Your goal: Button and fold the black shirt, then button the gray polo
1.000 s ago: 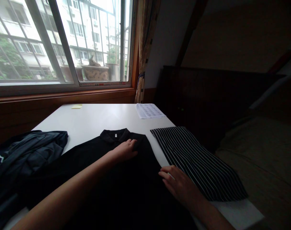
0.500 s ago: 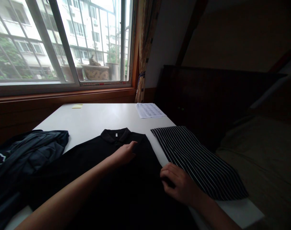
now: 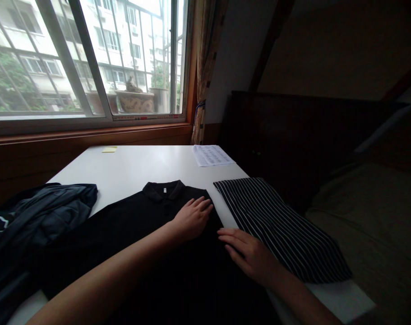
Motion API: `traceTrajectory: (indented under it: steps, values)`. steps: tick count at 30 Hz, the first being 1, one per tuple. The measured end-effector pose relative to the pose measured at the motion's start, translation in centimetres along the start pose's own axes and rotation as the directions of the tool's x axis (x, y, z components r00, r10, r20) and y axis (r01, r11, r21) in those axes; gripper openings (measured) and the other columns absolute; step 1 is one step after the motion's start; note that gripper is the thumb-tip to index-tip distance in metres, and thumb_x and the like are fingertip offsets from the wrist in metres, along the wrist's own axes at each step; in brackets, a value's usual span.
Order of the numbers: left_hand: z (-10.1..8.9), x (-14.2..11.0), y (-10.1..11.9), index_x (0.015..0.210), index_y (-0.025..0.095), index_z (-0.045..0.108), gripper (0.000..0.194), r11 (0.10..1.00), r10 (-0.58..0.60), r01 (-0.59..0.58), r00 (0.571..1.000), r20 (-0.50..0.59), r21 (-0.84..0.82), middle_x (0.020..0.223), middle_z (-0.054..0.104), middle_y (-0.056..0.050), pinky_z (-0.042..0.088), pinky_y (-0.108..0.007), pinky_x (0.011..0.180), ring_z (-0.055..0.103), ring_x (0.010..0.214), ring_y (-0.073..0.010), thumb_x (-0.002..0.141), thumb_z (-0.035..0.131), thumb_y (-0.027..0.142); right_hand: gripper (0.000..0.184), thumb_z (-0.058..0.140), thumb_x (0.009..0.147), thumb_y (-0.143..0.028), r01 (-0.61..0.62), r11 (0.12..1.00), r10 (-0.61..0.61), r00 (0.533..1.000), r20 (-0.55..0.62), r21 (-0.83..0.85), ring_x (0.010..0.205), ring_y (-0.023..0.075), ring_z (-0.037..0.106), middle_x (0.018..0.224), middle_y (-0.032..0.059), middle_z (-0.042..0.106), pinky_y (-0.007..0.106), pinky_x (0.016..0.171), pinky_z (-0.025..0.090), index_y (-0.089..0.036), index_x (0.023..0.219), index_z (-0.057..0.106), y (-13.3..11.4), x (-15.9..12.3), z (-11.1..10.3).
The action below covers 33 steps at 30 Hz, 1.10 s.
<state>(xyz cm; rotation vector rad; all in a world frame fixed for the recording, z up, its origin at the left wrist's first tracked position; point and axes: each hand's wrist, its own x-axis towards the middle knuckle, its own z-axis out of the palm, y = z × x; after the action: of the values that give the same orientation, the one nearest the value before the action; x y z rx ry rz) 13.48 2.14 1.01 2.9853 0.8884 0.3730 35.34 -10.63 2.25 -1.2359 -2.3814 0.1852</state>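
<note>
A black polo shirt (image 3: 131,221) lies spread front side up, its collar toward the far side and a small white label showing inside the neck. My left hand (image 3: 194,217) rests flat on the shirt near its right shoulder, fingers stretched out. At the shirt's right edge is my right hand (image 3: 247,253), its fingers extended and touching the cloth, with nothing visibly gripped. Just right of that hand lies a folded black cloth with white stripes (image 3: 279,225). The lower part of the shirt is too dark to make out.
The white table (image 3: 147,162) carries everything. A crumpled dark garment (image 3: 56,212) lies at the left edge. Printed sheets (image 3: 212,155) lie at the far right corner, a yellow sticky note (image 3: 109,149) at the far left. Behind stands a barred window (image 3: 137,58).
My left hand has moved right across the shirt toward its shoulder and flattened from a pointing shape. My right hand has straightened its curled fingers and shifted slightly left.
</note>
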Motion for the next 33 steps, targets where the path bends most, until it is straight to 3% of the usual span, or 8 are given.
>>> traceTrajectory:
  steps: [3, 6, 13, 16, 22, 25, 28, 33]
  values:
    - [2.0, 1.2, 0.2, 0.156, 0.017, 0.034, 0.057, 1.0, -0.024, 0.025, 0.999, 0.036, -0.014, 0.164, 0.032, -0.012, 0.029, -0.056, 0.119, 0.026, 0.152, -0.0318, 0.105, 0.03, 0.041, 0.046, 0.05, 0.102, -0.027, -0.028, 0.996, 0.037, 0.994, 0.104, -0.091, 0.142, 0.0236, 0.046, 0.152, 0.01, 0.052, 0.045, 0.117, 0.042, -0.021, 0.147, 0.051, 0.7, -0.1, 0.8]
    - [3.6, 2.3, -0.4, 0.158, 0.016, 0.03, 0.062, 0.995, -0.099, 0.1, 0.994, 0.039, -0.026, 0.165, 0.026, -0.013, 0.027, -0.056, 0.121, 0.025, 0.153, -0.0302, 0.105, 0.03, 0.048, 0.055, 0.05, 0.103, -0.036, -0.036, 0.991, 0.061, 0.98, 0.188, -0.131, 0.148, 0.0248, 0.035, 0.16, 0.0087, 0.04, 0.049, 0.12, 0.037, -0.023, 0.156, 0.038, 1.1, -0.6, 1.5]
    - [4.5, 4.3, -2.5, 0.157, 0.017, 0.033, 0.06, 0.988, -0.149, 0.15, 0.989, 0.019, -0.023, 0.165, 0.025, -0.011, 0.021, -0.054, 0.123, 0.022, 0.154, -0.0271, 0.105, 0.03, 0.048, 0.065, 0.044, 0.105, -0.046, -0.057, 0.982, 0.106, 0.957, 0.268, -0.183, 0.153, 0.0276, 0.022, 0.166, 0.0046, 0.024, 0.057, 0.121, 0.031, -0.03, 0.161, 0.016, 1.3, -2.4, 1.4]
    - [4.8, 4.8, -3.0, 0.157, 0.017, 0.032, 0.061, 0.987, -0.157, 0.158, 0.987, 0.011, -0.022, 0.166, 0.025, -0.01, 0.019, -0.053, 0.124, 0.021, 0.154, -0.0268, 0.105, 0.03, 0.049, 0.066, 0.046, 0.104, -0.047, -0.068, 0.978, 0.122, 0.954, 0.275, -0.197, 0.154, 0.0286, 0.02, 0.166, 0.0032, 0.024, 0.058, 0.121, 0.031, -0.032, 0.161, 0.017, 1.1, -2.8, 1.1]
    - [5.2, 5.1, -3.1, 0.157, 0.016, 0.033, 0.062, 0.987, -0.157, 0.156, 0.988, -0.007, -0.022, 0.166, 0.025, -0.01, 0.019, -0.053, 0.124, 0.022, 0.154, -0.0269, 0.104, 0.029, 0.05, 0.05, 0.043, 0.106, -0.036, -0.051, 0.989, 0.083, 0.97, 0.227, -0.142, 0.151, 0.0246, 0.028, 0.16, 0.0038, 0.039, 0.051, 0.122, 0.033, -0.026, 0.155, 0.04, -0.5, -0.7, 0.3]
    - [5.1, 5.1, -3.2, 0.157, 0.015, 0.032, 0.063, 0.988, -0.153, 0.153, 0.988, -0.014, -0.02, 0.166, 0.025, -0.011, 0.019, -0.053, 0.124, 0.021, 0.154, -0.0264, 0.104, 0.029, 0.05, 0.053, 0.043, 0.106, -0.036, -0.039, 0.991, 0.068, 0.971, 0.228, -0.127, 0.151, 0.024, 0.028, 0.162, 0.0071, 0.035, 0.049, 0.123, 0.031, -0.021, 0.157, 0.036, -1.1, 0.7, 1.0]
    - [5.1, 5.1, -3.3, 0.157, 0.016, 0.032, 0.063, 0.989, -0.149, 0.148, 0.989, -0.016, -0.018, 0.166, 0.025, -0.01, 0.018, -0.052, 0.125, 0.02, 0.154, -0.0255, 0.104, 0.029, 0.051, 0.067, 0.045, 0.103, -0.05, -0.065, 0.989, 0.1, 0.957, 0.273, -0.133, 0.152, 0.0272, 0.025, 0.165, 0.0098, 0.026, 0.053, 0.123, 0.029, -0.02, 0.159, 0.028, -0.9, 1.1, 2.2]
    - [4.9, 5.3, -3.7, 0.157, 0.016, 0.032, 0.064, 0.99, -0.141, 0.141, 0.99, -0.005, -0.019, 0.166, 0.025, -0.009, 0.018, -0.051, 0.125, 0.022, 0.154, -0.0249, 0.104, 0.029, 0.053, 0.073, 0.043, 0.101, -0.058, -0.113, 0.986, 0.148, 0.931, 0.333, -0.121, 0.155, 0.0271, 0.016, 0.167, 0.0069, 0.015, 0.052, 0.126, 0.02, -0.023, 0.161, 0.019, -0.6, 0.6, 2.8]
